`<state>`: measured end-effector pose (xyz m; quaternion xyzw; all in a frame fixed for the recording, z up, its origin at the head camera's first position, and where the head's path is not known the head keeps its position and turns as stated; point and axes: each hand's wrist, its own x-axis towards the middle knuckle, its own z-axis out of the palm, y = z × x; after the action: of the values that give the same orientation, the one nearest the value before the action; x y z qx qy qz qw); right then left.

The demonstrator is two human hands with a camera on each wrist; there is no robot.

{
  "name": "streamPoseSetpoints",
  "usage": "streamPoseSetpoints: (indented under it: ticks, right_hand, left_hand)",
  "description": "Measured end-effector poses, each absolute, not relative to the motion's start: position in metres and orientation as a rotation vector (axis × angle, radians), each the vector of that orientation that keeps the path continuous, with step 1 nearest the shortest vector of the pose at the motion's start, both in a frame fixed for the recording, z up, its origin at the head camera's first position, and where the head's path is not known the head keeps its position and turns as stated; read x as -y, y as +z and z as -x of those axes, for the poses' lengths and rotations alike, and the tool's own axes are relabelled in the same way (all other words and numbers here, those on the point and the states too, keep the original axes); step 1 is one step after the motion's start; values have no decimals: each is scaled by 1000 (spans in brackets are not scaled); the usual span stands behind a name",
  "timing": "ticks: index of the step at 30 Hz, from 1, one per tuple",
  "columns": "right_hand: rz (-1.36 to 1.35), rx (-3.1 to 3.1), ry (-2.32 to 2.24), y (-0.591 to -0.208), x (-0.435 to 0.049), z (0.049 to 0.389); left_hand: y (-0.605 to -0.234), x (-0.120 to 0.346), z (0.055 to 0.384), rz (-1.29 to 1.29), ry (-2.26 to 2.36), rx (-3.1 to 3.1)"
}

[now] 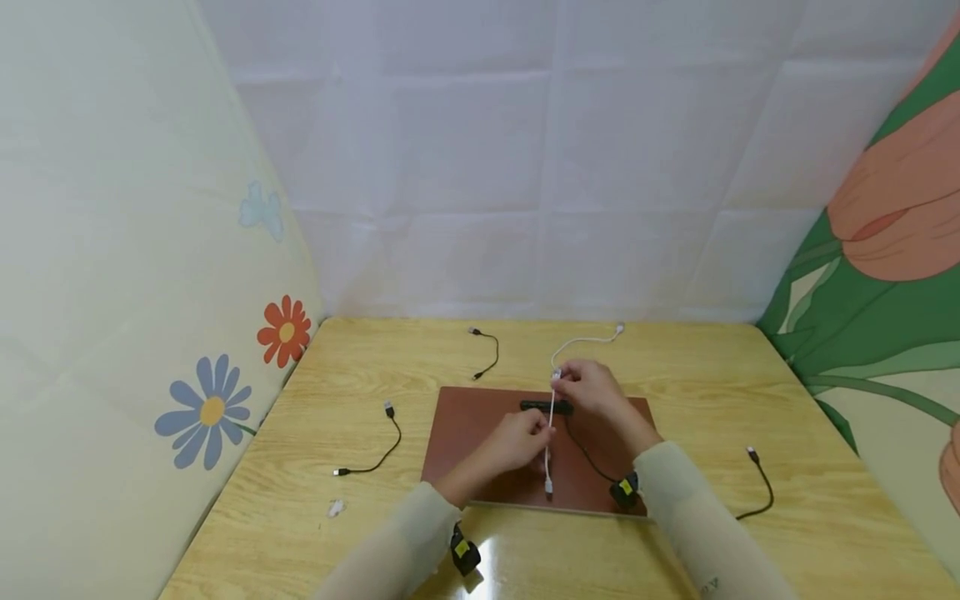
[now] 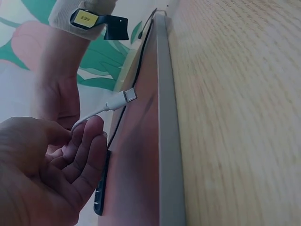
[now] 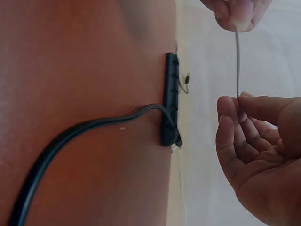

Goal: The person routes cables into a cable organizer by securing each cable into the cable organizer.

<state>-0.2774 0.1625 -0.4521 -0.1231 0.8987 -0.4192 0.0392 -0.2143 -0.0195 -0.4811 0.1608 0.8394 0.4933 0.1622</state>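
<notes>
Both hands hold a white USB cable (image 1: 551,417) stretched over a reddish-brown board (image 1: 480,425). My left hand (image 1: 516,439) pinches it between thumb and fingertips. Its lower plug (image 2: 121,100) sticks out past the left fingers, metal tip bare. Higher up, my right hand (image 1: 591,387) pinches the cable near its other end. The span between the hands is taut and straight in the right wrist view. Below, a black bar with a row of notches (image 3: 170,101) lies at the board's far edge, with a black cable (image 3: 80,129) running from it across the board.
Black short cables lie around the board: one at the back (image 1: 495,350), one at left (image 1: 393,446), one at right (image 1: 767,487). A second white cable (image 1: 585,340) curves behind the right hand. A small white piece (image 1: 335,507) lies at left on the wooden table (image 1: 285,550).
</notes>
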Motion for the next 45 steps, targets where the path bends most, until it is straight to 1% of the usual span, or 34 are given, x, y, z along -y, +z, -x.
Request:
streamPoseSetpoints:
  ticks: [9, 17, 35, 45]
  right_hand:
    - [396, -2852, -1091, -468, -162, 285]
    - [487, -2932, -952, -478, -159, 284]
    - [535, -2964, -886, -485, -160, 289]
    - [520, -2946, -857, -483, -162, 288]
  left_hand:
    - [-494, 8, 218, -390, 1380, -2353]
    - [-499, 0, 217, -379, 1269, -2435]
    - [-500, -5, 224, -419, 1055, -2519]
    - [-503, -7, 226, -395, 1027, -2520]
